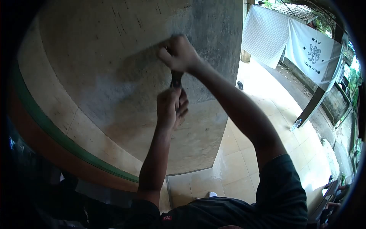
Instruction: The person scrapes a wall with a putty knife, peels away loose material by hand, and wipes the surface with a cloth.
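Observation:
My left hand is raised in front of the wall and closed round a dark hand tool. The tool's narrow, dark part stands up out of that fist, and a small round mark shows on it. Just above, my right hand is closed in a fist at the tool's upper end, blurred by motion. Its fingers hide the tool's tip, so I cannot make out what they grip. Behind both hands is the wall, patchy grey and tan, with dark scratches higher up and a pale smear at left.
A green-edged curved ledge runs along the left. Tiled floor lies below and to the right, with a dark shoe and a plastic bottle on it. A printed white banner hangs beyond a post.

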Tool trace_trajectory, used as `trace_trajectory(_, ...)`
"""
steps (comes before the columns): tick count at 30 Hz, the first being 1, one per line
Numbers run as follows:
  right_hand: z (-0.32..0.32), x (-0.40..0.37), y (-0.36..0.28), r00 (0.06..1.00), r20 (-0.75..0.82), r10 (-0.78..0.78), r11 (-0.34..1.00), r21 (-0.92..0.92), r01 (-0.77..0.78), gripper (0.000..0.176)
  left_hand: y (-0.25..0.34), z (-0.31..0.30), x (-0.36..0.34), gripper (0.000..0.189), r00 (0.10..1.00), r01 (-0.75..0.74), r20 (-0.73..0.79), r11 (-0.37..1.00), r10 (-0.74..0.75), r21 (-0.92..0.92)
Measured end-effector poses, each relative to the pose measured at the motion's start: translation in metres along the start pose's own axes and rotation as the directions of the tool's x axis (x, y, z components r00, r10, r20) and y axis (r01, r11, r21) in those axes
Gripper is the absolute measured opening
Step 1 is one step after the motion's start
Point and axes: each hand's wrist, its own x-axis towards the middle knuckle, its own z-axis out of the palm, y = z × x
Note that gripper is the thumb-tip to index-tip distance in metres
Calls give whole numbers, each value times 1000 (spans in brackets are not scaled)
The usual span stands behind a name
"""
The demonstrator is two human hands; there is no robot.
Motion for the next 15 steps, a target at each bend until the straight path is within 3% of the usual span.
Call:
trace_trajectory(2, 23, -66, -1, 972, -20, 234, 885, 418, -205, 33, -54, -32, -39, 20, 989, 146, 38, 988, -145, -47)
trace_trajectory(3, 23, -100, -11, 931, 48, 363, 798, 500, -337, 32, -88, -53, -61, 20, 965, 255, 70, 966, -252, -45)
trace_trajectory(4, 26, -134, -14, 901, 68, 428, 747, 534, -395, 25, -125, -78, -86, 35, 937, 320, 166, 946, -309, -45)
trace_trajectory(5, 30, -162, -22, 870, 49, 491, 620, 681, -388, 16, -165, -102, -112, 29, 915, 365, 193, 931, -355, -15)
trace_trajectory(7, 37, -232, -15, 640, 221, 736, 209, 825, -525, 15, -223, -138, -167, 23, 843, 528, 105, 849, -528, 35)
trace_trajectory(9, 27, -249, -42, 436, 244, 866, -25, 893, -450, 11, -274, -175, -220, 23, 774, 623, 16, 764, -634, 168)
trace_trajectory(10, 21, -257, -47, 429, 236, 872, -16, 889, -457, 11, -288, -184, -242, 25, 732, 670, -60, 701, -679, 244)
trace_trajectory(12, 13, -268, -55, 400, 209, 892, 125, 737, -664, 14, -322, -211, -286, 26, 694, 695, -137, 609, -707, 382)
trace_trajectory(13, 11, -262, -57, 397, 208, 894, 127, 732, -669, 14, -341, -227, -308, 24, 656, 733, -145, 578, -741, 359)
trace_trajectory(15, 1, -236, -59, 482, 29, 875, 308, 734, -604, 18, -382, -260, -346, 21, 616, 767, -150, 546, -773, 337)
